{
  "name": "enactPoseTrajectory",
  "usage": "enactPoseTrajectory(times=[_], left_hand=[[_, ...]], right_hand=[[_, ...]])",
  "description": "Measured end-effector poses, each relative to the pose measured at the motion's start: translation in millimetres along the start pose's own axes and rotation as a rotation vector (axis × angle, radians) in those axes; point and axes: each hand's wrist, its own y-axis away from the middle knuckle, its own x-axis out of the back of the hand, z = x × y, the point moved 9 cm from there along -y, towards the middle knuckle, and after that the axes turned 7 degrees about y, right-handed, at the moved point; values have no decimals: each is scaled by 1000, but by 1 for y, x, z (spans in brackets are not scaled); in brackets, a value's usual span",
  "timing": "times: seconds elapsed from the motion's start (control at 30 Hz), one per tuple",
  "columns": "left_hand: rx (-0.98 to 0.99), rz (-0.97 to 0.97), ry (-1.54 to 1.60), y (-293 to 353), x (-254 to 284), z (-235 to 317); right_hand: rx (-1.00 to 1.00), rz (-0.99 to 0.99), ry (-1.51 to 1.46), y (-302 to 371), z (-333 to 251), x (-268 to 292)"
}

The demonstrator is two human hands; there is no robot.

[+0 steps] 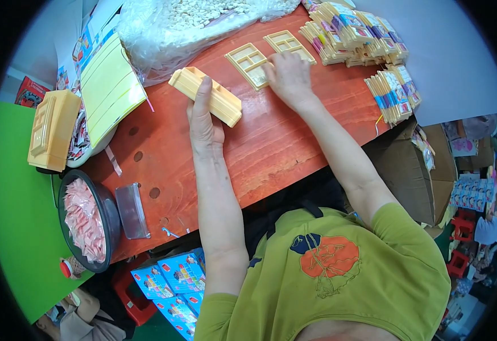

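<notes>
My left hand (206, 116) is closed round a stack of cream plastic trays (221, 101), its thumb lying across the top side. Two similar trays with compartments lie on the red table: one tray (247, 63) to the left of my right hand, and another tray (287, 41) partly under its fingers. My right hand (291, 78) reaches down over these two, fingers bent together and thumb near the left tray's edge. What its fingertips hold, if anything, is hidden.
A plastic bag of small white pieces (203, 14) lies at the back. Bundled packs of sticks (353, 34) are piled at the back right. At the left are a yellow sheet (109, 88), more cream trays (55, 131), a black bowl of pink packets (112, 221) and a clear box (132, 210).
</notes>
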Motion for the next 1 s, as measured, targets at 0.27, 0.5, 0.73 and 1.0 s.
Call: enactPoseTrajectory(times=[0.27,0.5,0.73,1.0], left_hand=[[20,-12,1,2,-5,-3],[13,1,-24,8,-6,1],[-97,-77,-108,10,-22,12],[-262,169,-54,7,13,39]], right_hand=[[-43,-93,17,-15,14,-28],[-23,-425,-991,21,-53,30],[-152,-515,-1392,51,-77,17],[-269,-496,-1314,26,-83,9]])
